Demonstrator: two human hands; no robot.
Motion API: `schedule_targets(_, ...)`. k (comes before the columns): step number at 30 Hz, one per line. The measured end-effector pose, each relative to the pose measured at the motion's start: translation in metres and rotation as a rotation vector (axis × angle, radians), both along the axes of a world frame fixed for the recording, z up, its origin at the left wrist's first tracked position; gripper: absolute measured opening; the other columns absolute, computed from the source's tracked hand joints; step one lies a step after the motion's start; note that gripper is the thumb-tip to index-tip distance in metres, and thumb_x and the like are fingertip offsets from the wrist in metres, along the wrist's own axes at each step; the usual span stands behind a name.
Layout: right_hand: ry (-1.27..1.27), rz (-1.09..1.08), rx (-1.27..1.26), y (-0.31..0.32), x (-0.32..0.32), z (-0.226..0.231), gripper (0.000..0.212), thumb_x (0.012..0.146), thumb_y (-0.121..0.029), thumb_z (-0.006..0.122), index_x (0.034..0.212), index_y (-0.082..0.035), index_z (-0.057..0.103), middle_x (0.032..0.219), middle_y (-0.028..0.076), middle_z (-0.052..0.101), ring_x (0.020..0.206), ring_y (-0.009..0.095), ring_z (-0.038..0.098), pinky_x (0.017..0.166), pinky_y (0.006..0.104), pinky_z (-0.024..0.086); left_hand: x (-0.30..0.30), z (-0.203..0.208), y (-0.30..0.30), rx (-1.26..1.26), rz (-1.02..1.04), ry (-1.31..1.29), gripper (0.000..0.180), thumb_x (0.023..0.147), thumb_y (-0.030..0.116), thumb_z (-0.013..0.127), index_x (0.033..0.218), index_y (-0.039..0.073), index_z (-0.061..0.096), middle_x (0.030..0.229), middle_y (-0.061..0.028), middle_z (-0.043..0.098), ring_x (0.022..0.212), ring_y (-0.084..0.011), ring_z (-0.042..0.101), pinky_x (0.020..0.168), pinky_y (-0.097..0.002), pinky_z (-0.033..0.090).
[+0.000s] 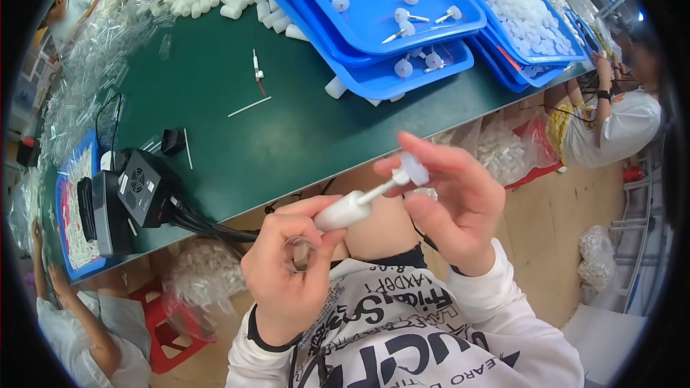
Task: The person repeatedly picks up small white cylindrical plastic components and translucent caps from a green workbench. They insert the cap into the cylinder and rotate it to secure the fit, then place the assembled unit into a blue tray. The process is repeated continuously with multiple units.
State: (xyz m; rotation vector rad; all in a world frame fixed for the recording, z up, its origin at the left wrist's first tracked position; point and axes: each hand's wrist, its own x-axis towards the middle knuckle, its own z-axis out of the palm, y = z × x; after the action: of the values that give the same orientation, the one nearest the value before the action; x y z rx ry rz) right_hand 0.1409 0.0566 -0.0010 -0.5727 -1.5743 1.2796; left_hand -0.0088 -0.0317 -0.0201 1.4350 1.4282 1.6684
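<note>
My left hand [287, 273] is closed around a white cylinder [345, 211], held above my lap. The open end of a clear tube [296, 253] shows within its curled fingers. A thin white rod [379, 190] sticks out of the cylinder toward the right, and a translucent white disc [414, 169] sits at its far end. Around that disc, my right hand [460, 205] has its thumb and fingers spread apart; whether a fingertip touches the disc I cannot tell.
Stacked blue trays [402, 21] hold disc-and-rod pieces; another blue tray [525, 14] holds loose white discs. On the green table [230, 151] lie white cylinders [233, 7], clear tubes [86, 93], a thin rod [249, 106] and a black device [144, 187]. Other people sit left and right.
</note>
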Motion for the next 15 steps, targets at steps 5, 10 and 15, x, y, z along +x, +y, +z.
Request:
schedule_targets(5, -0.117, 0.043, 0.040, 0.005, 0.019, -0.001, 0.033, 0.074, 0.008, 0.064, 0.107, 0.005, 0.060, 0.096, 0.013, 0.065, 0.083, 0.018, 0.065, 0.072, 0.0274, 0.052, -0.001, 0.001, -0.003, -0.015, 0.032, 0.068, 0.020, 0.076, -0.010, 0.062, 0.081, 0.001, 0.045, 0.105, -0.0221, 0.062, 0.085, -0.0222, 0.064, 0.072, -0.0274, 0.050)
schedule_targets(10, -0.246, 0.180, 0.218, 0.018, 0.033, 0.001, 0.029, 0.071, 0.007, 0.066, 0.099, 0.001, 0.065, 0.096, 0.013, 0.067, 0.084, 0.021, 0.066, 0.071, 0.0294, 0.052, -0.004, 0.009, -0.004, -0.042, -0.024, 0.092, 0.022, 0.074, -0.010, 0.063, 0.078, 0.002, 0.046, 0.099, -0.0208, 0.064, 0.079, -0.0222, 0.063, 0.067, -0.0266, 0.051)
schedule_targets(15, -0.314, 0.267, 0.183, 0.014, 0.033, 0.002, 0.026, 0.069, 0.005, 0.069, 0.093, -0.002, 0.067, 0.093, 0.012, 0.068, 0.082, 0.023, 0.066, 0.069, 0.0298, 0.053, -0.003, 0.011, -0.004, -0.056, -0.162, 0.126, 0.023, 0.072, -0.009, 0.066, 0.076, 0.001, 0.046, 0.098, -0.0192, 0.065, 0.068, -0.0206, 0.058, 0.057, -0.0255, 0.049)
